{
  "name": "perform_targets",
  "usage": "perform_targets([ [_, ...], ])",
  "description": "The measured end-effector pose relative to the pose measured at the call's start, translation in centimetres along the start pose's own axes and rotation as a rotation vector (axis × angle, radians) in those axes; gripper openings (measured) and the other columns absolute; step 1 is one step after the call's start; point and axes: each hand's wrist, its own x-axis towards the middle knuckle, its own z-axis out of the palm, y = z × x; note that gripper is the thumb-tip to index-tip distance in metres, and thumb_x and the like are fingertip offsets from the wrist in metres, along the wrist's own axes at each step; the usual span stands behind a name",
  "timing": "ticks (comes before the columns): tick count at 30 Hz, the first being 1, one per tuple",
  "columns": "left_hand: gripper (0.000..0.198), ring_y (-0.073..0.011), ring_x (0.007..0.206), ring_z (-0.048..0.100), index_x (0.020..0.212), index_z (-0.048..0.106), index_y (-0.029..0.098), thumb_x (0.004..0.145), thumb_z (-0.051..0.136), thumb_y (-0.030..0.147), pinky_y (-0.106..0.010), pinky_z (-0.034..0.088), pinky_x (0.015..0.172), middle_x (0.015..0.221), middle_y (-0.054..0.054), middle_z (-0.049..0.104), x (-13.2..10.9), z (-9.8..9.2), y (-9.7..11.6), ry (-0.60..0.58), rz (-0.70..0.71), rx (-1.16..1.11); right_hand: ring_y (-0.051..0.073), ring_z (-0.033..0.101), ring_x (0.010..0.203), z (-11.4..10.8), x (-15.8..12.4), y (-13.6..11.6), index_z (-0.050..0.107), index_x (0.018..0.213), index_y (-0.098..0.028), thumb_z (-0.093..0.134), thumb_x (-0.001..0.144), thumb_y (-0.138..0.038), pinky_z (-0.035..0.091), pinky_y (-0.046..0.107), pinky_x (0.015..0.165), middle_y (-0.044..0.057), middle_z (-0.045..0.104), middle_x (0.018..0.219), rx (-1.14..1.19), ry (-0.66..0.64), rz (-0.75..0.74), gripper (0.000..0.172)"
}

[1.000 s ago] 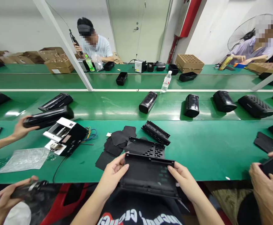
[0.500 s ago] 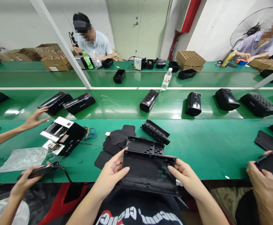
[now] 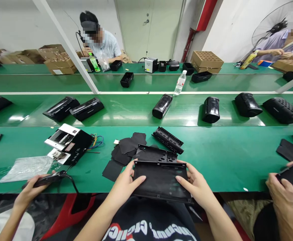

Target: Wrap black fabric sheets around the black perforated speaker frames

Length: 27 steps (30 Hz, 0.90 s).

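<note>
Hands clamped on flat black plastic housing panel (image 3: 160,180) at near edge of green table (image 3: 224,160): left hand (image 3: 126,184) gripped left side, right hand (image 3: 194,182) right side. Second perforated black panel (image 3: 155,154) lay just behind, dark foam sheets (image 3: 122,150) beside it.

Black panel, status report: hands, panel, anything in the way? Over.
Left hand and right hand both grip the black panel by its ends. Panel at the green table near edge. Slotted black part and dark pads lie just behind it.
</note>
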Motion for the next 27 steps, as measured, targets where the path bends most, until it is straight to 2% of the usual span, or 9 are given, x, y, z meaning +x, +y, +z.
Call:
perform_targets([
  [3,0.067,-0.0152,0.068,0.058,0.125,0.037,0.018,0.065,0.067,0.028,-0.027,0.046,0.066,0.077,-0.001,0.059,0.0,0.1,0.4,-0.083,0.032,-0.165,0.015,0.05,0.055,0.2,-0.2,-0.4,0.043,0.123,-0.022,0.057,0.073,-0.044,0.046,0.028,0.056,-0.002,0.052,0.061,-0.038,0.028,-0.015,0.056],
  [6,0.067,-0.0213,0.094,0.058,0.125,0.033,0.019,0.066,0.066,0.023,-0.034,0.045,0.084,0.1,-0.009,0.061,-0.4,-0.3,1.3,-0.173,0.026,-0.341,0.014,0.045,0.05,0.4,-0.6,-1.0,0.044,0.122,-0.022,0.056,0.074,-0.045,0.043,0.026,0.051,-0.004,0.045,0.055,-0.061,0.052,-0.029,0.055],
  [10,0.073,-0.0235,0.1,0.057,0.128,0.028,0.022,0.066,0.067,0.019,-0.037,0.044,0.087,0.11,-0.01,0.059,-1.1,-1.2,2.4,-0.242,0.002,-0.419,0.011,0.036,0.045,0.7,-1.1,-1.8,0.041,0.123,-0.02,0.053,0.077,-0.041,0.036,0.022,0.044,-0.008,0.029,0.051,-0.123,0.093,-0.04,0.052],
  [13,0.079,-0.0242,0.102,0.056,0.131,0.025,0.025,0.065,0.068,0.017,-0.037,0.045,0.087,0.115,-0.01,0.057,-1.6,-1.9,3.1,-0.284,-0.02,-0.458,0.013,0.046,0.051,0.7,-1.3,-2.0,0.038,0.124,-0.019,0.054,0.078,-0.04,0.042,0.025,0.05,-0.006,0.039,0.055,-0.087,0.048,-0.037,0.053],
  [17,0.086,-0.0244,0.109,0.051,0.133,0.023,0.028,0.062,0.069,0.014,-0.037,0.043,0.09,0.124,-0.008,0.052,-1.9,-2.5,3.2,-0.326,-0.025,-0.472,0.018,0.058,0.07,0.6,-1.4,-1.7,0.036,0.123,-0.021,0.058,0.075,-0.039,0.048,0.03,0.063,0.001,0.058,0.071,-0.002,-0.002,-0.033,0.055],
  [19,0.085,-0.0245,0.114,0.047,0.132,0.028,0.027,0.06,0.071,0.014,-0.036,0.041,0.093,0.126,-0.008,0.05,-1.8,-2.6,3.0,-0.307,-0.03,-0.463,0.019,0.059,0.071,0.6,-1.4,-1.6,0.036,0.123,-0.021,0.061,0.073,-0.038,0.048,0.03,0.065,0.001,0.06,0.073,-0.001,0.024,-0.039,0.058],
  [21,0.071,-0.0239,0.116,0.045,0.126,0.039,0.024,0.062,0.07,0.019,-0.034,0.039,0.095,0.126,-0.007,0.051,-1.6,-2.4,2.6,-0.24,-0.053,-0.455,0.019,0.059,0.07,0.6,-1.3,-1.5,0.036,0.123,-0.021,0.062,0.072,-0.037,0.049,0.03,0.064,0.001,0.061,0.073,-0.006,0.054,-0.046,0.059],
  [24,0.049,-0.0227,0.113,0.048,0.116,0.05,0.019,0.07,0.064,0.027,-0.034,0.038,0.096,0.122,-0.007,0.055,-1.3,-1.7,2.2,-0.191,-0.097,-0.469,0.019,0.059,0.072,0.6,-0.9,-1.4,0.034,0.125,-0.021,0.062,0.073,-0.037,0.049,0.03,0.065,0.002,0.061,0.075,-0.004,0.06,-0.052,0.061],
  [27,0.043,-0.0216,0.107,0.053,0.112,0.054,0.018,0.071,0.063,0.028,-0.035,0.039,0.095,0.115,-0.007,0.06,-0.8,-1.0,2.2,-0.172,-0.084,-0.468,0.02,0.059,0.079,0.5,-0.3,-1.1,0.031,0.127,-0.021,0.062,0.072,-0.037,0.048,0.031,0.07,0.005,0.063,0.086,0.004,0.045,-0.048,0.065],
])
